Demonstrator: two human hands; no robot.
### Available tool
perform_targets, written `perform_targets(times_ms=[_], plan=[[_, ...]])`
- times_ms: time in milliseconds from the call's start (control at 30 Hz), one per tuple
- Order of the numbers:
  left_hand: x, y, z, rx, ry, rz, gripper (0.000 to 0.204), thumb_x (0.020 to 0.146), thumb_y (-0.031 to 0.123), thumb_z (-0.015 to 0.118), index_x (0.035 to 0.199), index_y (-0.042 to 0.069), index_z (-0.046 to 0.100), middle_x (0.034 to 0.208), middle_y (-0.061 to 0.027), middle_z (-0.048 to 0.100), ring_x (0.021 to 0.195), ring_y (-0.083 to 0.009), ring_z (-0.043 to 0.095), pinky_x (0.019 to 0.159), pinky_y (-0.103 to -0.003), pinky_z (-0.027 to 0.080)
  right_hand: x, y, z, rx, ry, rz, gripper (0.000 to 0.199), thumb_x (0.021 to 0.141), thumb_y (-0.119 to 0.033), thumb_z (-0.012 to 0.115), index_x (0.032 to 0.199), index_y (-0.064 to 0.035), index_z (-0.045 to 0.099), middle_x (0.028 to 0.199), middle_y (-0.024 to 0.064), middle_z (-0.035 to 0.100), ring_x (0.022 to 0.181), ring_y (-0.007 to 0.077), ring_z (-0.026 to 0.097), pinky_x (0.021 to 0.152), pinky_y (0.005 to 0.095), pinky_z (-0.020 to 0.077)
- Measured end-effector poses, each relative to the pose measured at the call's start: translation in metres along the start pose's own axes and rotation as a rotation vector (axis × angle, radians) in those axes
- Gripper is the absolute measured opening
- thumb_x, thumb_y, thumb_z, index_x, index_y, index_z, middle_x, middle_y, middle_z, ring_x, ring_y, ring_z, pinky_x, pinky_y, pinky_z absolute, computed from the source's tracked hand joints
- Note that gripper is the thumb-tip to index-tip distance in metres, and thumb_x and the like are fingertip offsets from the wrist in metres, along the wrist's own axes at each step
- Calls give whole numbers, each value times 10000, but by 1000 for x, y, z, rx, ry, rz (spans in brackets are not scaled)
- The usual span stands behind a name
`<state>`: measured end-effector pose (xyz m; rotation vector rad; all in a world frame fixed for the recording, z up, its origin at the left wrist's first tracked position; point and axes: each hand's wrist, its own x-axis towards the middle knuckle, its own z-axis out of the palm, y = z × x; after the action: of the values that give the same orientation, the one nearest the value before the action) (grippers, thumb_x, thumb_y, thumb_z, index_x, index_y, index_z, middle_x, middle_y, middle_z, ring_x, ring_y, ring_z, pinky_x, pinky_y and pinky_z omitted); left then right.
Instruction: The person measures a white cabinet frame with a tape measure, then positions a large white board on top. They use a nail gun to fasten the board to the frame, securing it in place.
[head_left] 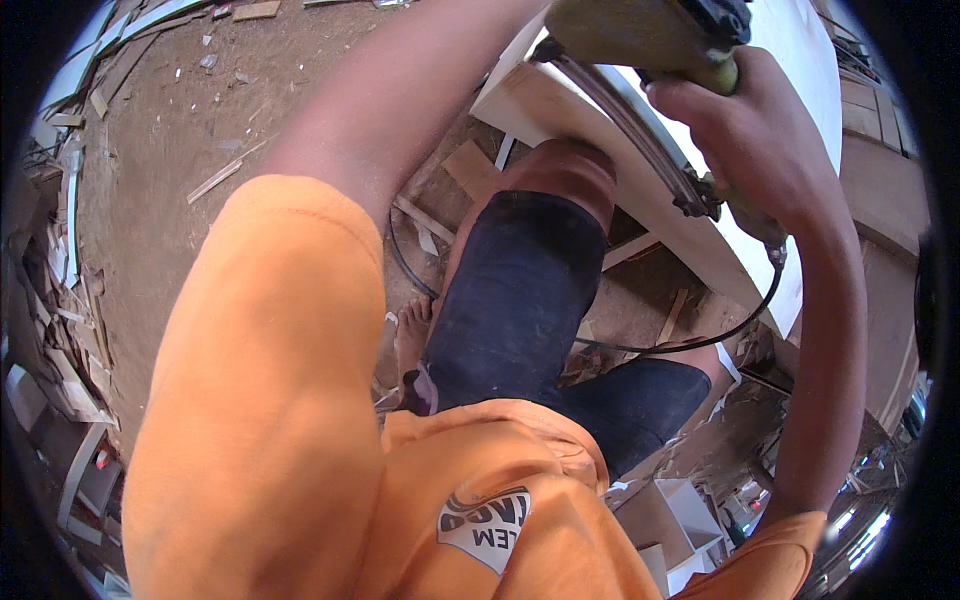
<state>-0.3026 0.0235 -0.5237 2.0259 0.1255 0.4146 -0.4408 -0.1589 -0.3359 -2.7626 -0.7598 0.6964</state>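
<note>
My right hand (755,130) is closed round the handle of an air-powered nail gun (645,35). Its long magazine slants down toward me over a white-faced wooden panel (812,60). A black air hose (700,344) runs from the end of the handle and curves back past my legs. My left forearm (400,110) reaches forward along the panel's left end, and that hand lies beyond the upper edge of the picture. The panel's bare wood side (560,112) faces me, right by my bent knee (560,165). The nail gun's nose is not clearly visible.
Loose wood strips (225,172) and offcuts (470,168) lie on the dirt floor around my bare foot (412,325). More scrap wood (75,370) is heaped at the far left. A white box-like piece (690,515) stands behind me at lower right.
</note>
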Motion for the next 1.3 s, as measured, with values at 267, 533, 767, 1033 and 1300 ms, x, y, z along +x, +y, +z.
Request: perform_targets(times_ms=[267, 533, 767, 1033, 1300], plan=[[0, 4, -3, -33, -14, -7, 461, 952, 386, 577, 1156, -10, 693, 1084, -284, 699, 1046, -402, 674, 908, -441, 509, 0, -4, -4, -25, 52, 18, 402, 823, -355, 696, 974, 18, 675, 586, 31, 526, 464, 117, 512, 491, 282, 419], [-6, 9, -10, -36, -22, -22, 469, 945, 398, 582, 1143, -11, 699, 1085, -287, 698, 1055, -406, 673, 915, -438, 509, -2, -4, -3, 3, 34, 58, 404, 826, -367, 694, 979, 7, 671, 601, 26, 535, 470, 109, 509, 490, 276, 424], [-11, 11, -11, -2, -16, -56, 477, 939, 408, 587, 1132, -12, 704, 1086, -290, 697, 1063, -410, 672, 920, -435, 509, -7, 22, -7, 7, -6, 87, 424, 822, -389, 700, 979, 4, 689, 561, 18, 534, 443, 106, 509, 483, 264, 422], [3, -1, 1, 19, 5, -80, 506, 931, 447, 579, 1108, -9, 711, 1083, -289, 696, 1058, -417, 669, 911, -441, 514, -5, 30, -7, 1, -33, 43, 453, 830, -398, 700, 1016, 15, 691, 547, 19, 537, 423, 95, 496, 484, 252, 433], [10, -12, 2, 73, 29, 22, 507, 916, 476, 578, 1094, 26, 728, 1052, -275, 707, 1033, -413, 677, 886, -444, 520, -14, 30, -3, 34, 28, 52, 571, 819, -394, 717, 1174, 42, 620, 630, 48, 567, 504, 113, 527, 514, 274, 439]])
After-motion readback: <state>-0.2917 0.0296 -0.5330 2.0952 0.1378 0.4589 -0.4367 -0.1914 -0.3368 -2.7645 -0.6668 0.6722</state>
